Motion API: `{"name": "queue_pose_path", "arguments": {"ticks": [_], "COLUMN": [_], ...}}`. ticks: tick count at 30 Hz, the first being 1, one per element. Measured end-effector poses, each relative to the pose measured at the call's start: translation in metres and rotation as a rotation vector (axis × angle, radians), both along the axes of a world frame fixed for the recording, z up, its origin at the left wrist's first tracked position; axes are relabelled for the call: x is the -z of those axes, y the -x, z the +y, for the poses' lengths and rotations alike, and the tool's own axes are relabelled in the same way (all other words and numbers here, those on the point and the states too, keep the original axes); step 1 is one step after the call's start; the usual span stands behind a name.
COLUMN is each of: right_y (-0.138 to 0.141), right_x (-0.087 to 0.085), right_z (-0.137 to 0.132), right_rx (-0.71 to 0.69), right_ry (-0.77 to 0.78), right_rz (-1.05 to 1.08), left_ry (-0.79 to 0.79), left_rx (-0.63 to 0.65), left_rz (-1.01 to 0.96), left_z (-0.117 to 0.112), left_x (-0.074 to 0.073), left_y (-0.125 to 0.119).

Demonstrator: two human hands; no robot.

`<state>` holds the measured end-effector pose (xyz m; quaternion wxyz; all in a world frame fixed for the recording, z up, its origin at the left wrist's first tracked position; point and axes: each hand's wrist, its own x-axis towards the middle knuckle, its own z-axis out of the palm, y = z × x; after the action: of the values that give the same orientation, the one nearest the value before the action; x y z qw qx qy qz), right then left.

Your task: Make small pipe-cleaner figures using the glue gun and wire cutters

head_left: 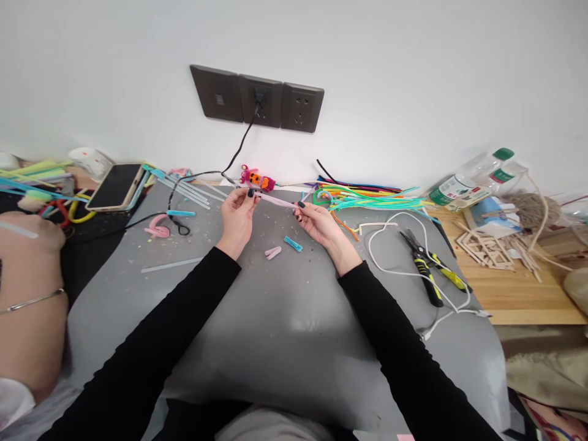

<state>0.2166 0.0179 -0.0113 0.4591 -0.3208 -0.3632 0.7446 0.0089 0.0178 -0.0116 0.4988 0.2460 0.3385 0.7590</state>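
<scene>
A pale pink pipe cleaner (276, 201) is stretched between my two hands above the grey mat. My left hand (237, 214) pinches its left end between thumb and finger. At the other end, my right hand (320, 225) is closed on it with the fingertips. Below the hands lie a small folded pink piece (272, 252) and a short blue piece (293, 244). Behind my left hand rests a pink and orange fuzzy figure (258, 179). A curled pink piece (157, 226) and another blue piece (181, 213) lie to the left.
Colourful pipe cleaners (376, 197) lie along the wall. Yellow-black pliers (428, 268) and a white cable (383, 269) are at right, near plastic bottles (459, 187) and wooden sticks (487, 245). A phone (116, 187) and another person's arm (30, 294) are at left.
</scene>
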Motion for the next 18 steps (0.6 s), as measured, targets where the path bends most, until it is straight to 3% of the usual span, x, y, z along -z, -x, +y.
{"name": "queue_pose_path", "arguments": {"ticks": [10,18], "right_y": [-0.001,-0.002], "right_x": [0.003,0.003], "right_z": [0.001,0.000], "right_rx": [-0.002,0.000], "right_ry": [0.031,0.020], "right_rz": [0.023,0.005], "left_ry": [-0.114,-0.125], "left_rx": [0.000,-0.007], "left_rz": [0.096,0.113], "left_z": [0.009,0.010], "left_x": [0.020,0.021], "left_y": [0.007,0.007]}}
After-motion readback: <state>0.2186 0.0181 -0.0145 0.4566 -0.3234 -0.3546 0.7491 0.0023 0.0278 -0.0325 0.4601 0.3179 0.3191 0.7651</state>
